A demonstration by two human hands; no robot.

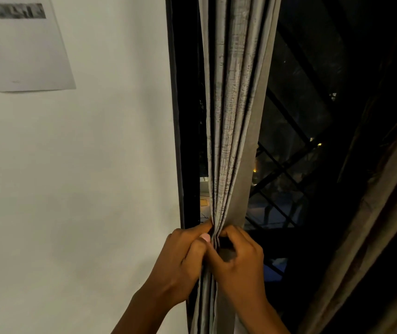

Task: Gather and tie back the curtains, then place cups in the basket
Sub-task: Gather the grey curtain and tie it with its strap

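A grey patterned curtain (233, 121) hangs bunched into narrow folds beside the black window frame (187, 141). My left hand (180, 266) grips the bunch from the left, with its thumb pressed against the folds. From the right, my right hand (238, 263) curls its fingers round the same gathered fabric at the same height. Both hands touch each other at the bunch. No tie-back, cups or basket are in view.
A white wall (84, 189) fills the left, with a paper sheet (21, 44) stuck near the top. Dark window glass with a diagonal metal grille (286, 179) lies behind the curtain. A second brownish curtain (373, 213) hangs at the right edge.
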